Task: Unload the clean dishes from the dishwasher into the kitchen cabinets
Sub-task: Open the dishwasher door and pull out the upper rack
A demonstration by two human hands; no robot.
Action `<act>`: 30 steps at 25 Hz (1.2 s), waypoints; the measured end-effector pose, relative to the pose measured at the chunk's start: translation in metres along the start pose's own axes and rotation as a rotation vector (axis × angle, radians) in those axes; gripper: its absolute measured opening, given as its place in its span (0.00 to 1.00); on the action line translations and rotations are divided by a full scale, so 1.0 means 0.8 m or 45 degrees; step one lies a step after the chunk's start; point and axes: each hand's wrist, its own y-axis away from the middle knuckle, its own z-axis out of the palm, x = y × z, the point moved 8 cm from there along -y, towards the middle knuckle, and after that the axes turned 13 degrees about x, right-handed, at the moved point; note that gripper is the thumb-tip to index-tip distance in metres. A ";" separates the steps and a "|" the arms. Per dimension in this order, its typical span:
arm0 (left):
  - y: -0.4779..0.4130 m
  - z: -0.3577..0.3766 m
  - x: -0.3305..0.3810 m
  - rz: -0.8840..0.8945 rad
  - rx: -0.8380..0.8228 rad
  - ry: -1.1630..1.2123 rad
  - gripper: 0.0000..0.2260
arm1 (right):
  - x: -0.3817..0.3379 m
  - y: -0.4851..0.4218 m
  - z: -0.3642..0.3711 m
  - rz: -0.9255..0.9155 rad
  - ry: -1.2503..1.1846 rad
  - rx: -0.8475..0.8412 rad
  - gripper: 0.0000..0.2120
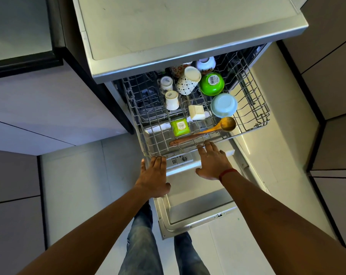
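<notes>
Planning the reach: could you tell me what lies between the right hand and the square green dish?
The head view shows the wooden spoon lying across the front wires of the rack, between the right hand and the square green dish.

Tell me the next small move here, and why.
Probably hook both hands over the front rim of the grey wire dishwasher rack and draw it further out. The left hand and right hand lie open at that rim, holding nothing. The rearmost white cup sits right at the dishwasher's steel top edge, which looks awkward for lifting.
</notes>
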 end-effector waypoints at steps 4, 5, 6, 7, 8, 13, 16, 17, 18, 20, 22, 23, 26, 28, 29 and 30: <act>0.016 0.009 0.012 0.017 0.002 -0.017 0.42 | 0.006 0.020 0.011 -0.008 0.032 -0.002 0.42; 0.019 0.010 0.016 0.013 0.001 -0.013 0.42 | 0.008 0.023 0.012 -0.009 0.051 0.001 0.42; 0.020 0.010 0.019 0.010 0.003 -0.013 0.42 | 0.009 0.026 0.012 -0.011 0.069 0.008 0.42; 0.021 0.009 0.021 0.006 0.005 -0.016 0.42 | 0.010 0.027 0.012 -0.015 0.085 0.014 0.43; 0.021 0.008 0.023 0.003 0.006 -0.021 0.42 | 0.010 0.027 0.011 -0.023 0.098 0.016 0.43; 0.030 0.012 0.023 0.001 0.014 -0.022 0.41 | 0.005 0.038 0.013 -0.040 0.090 0.041 0.43; 0.047 0.026 0.025 0.034 0.013 -0.038 0.41 | 0.003 0.061 0.027 -0.022 0.061 0.038 0.42; 0.054 0.032 0.025 0.038 -0.001 -0.046 0.41 | 0.002 0.071 0.033 -0.021 0.057 0.026 0.42; 0.062 0.038 0.026 0.044 -0.027 -0.060 0.41 | 0.002 0.081 0.039 -0.018 0.056 0.007 0.42; 0.072 0.046 0.032 0.068 -0.053 -0.088 0.41 | 0.005 0.095 0.045 0.001 0.058 -0.009 0.41; 0.076 0.049 0.039 0.067 -0.064 -0.074 0.41 | 0.009 0.100 0.044 0.000 0.053 -0.020 0.41; 0.077 0.049 0.042 0.056 -0.067 -0.057 0.41 | 0.011 0.101 0.043 -0.002 0.053 -0.023 0.41; 0.079 0.051 0.045 0.023 -0.066 -0.028 0.42 | 0.012 0.103 0.040 -0.004 0.058 -0.026 0.41; 0.080 0.053 0.043 0.014 -0.065 -0.025 0.42 | 0.010 0.105 0.043 -0.011 0.063 -0.041 0.42; 0.082 0.055 0.042 0.012 -0.068 -0.028 0.42 | 0.009 0.107 0.045 -0.012 0.063 -0.040 0.42; 0.084 0.057 0.041 0.009 -0.076 -0.028 0.42 | 0.008 0.110 0.046 -0.015 0.060 -0.039 0.42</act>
